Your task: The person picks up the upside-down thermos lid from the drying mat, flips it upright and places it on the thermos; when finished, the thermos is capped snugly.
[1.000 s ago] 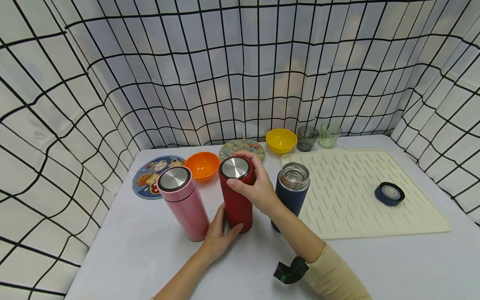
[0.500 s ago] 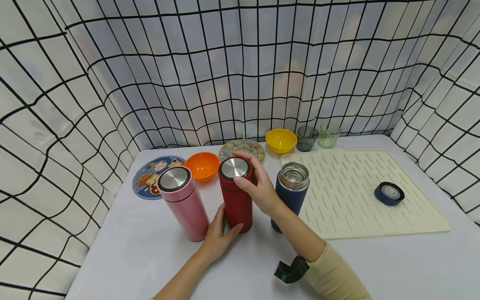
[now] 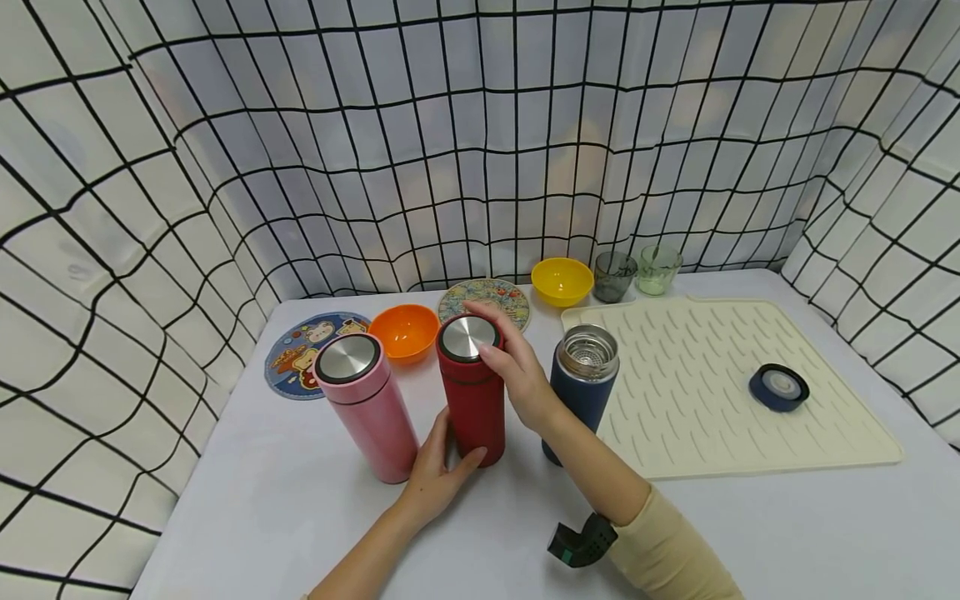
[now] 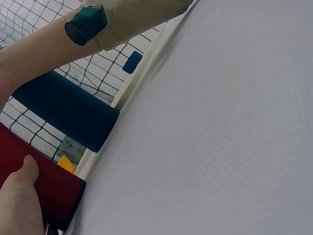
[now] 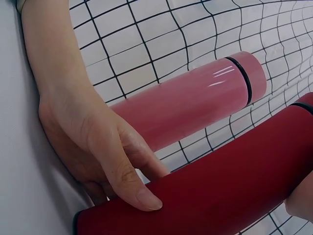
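Here the red flask [image 3: 472, 400] stands upright near the middle of the surface [image 3: 300, 517], between the pink flask [image 3: 367, 408] and the open blue flask [image 3: 581, 387]. The left hand [image 3: 438, 471] curls its fingers round the flask's base, thumb across the front. The right hand [image 3: 517, 375] wraps its fingers round the steel-topped lid [image 3: 468, 340]. To turn the lid cleanly, the lower grip probably wants to stay firm and the flask vertical, so neither neighbour gets knocked. A loose blue lid [image 3: 778, 387] lies on the cream mat [image 3: 697, 417] toward the right edge.
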`<state>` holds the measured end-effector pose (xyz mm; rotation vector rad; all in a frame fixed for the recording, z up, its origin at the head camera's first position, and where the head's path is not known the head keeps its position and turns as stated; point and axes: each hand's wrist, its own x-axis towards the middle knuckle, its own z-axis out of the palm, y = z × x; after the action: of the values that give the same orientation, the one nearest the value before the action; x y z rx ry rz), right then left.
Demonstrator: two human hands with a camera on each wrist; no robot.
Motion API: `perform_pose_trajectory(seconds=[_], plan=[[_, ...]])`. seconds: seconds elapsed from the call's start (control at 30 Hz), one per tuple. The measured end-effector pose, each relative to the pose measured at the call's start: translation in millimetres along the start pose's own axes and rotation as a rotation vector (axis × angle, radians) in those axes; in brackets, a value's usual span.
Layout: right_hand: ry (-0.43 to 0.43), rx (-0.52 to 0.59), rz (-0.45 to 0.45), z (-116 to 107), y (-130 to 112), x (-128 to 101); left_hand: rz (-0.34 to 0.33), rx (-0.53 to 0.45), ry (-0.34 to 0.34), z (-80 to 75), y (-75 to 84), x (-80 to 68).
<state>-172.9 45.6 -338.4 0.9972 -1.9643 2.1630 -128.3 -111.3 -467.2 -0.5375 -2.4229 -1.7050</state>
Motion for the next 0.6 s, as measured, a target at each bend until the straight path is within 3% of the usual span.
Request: perform_pose_trajectory(seconds=[0.4, 0.6], plan=[[0.039, 0.117, 0.002, 1.6, 2.9, 0.6, 0.028, 0.010, -0.002, 0.3, -1.4, -0.5], [0.021, 0.049, -0.039, 1.1, 3.7, 0.3, 0.067, 0.047, 0.002, 0.3, -3.3, -0.9]])
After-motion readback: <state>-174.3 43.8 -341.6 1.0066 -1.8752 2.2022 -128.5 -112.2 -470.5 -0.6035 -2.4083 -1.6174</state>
